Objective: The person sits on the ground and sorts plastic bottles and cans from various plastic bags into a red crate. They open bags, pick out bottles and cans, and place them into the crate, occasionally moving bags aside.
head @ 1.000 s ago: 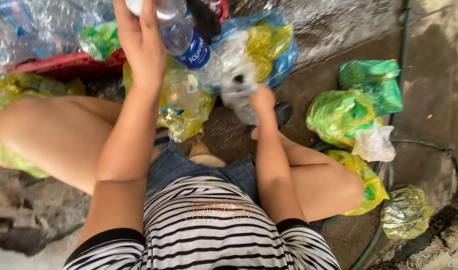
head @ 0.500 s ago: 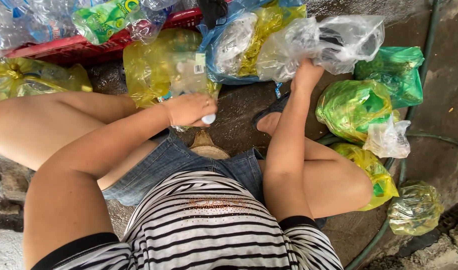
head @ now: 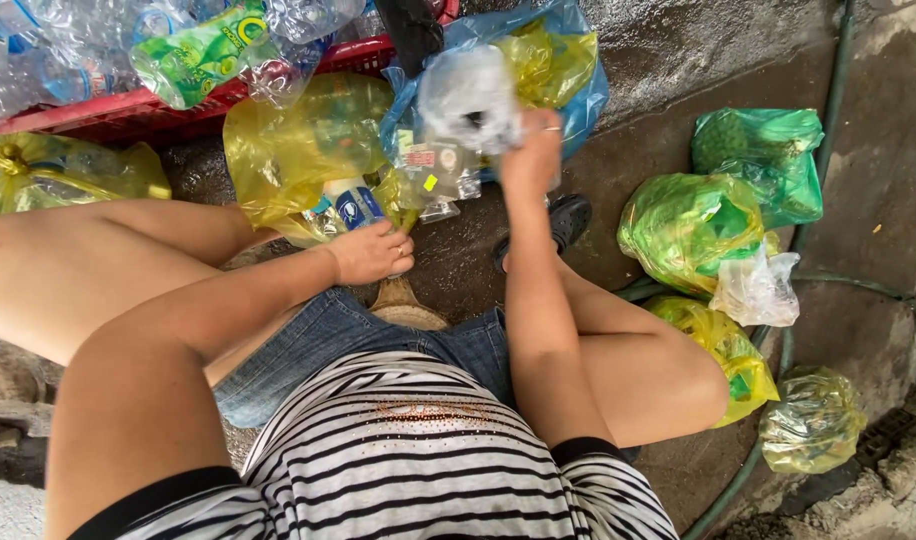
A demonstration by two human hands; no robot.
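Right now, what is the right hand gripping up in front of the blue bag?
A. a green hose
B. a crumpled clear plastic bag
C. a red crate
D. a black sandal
B: the right hand is raised with its fingers closed on a crumpled clear plastic bag, held in front of the blue bag.

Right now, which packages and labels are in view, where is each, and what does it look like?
Bottle label: blue and white band, above the left hand, inside the yellow bag.
Green label: crumpled, top left, on the clear bottles.
Clear bag: held up by the right hand.
Green bags: knotted, at right.
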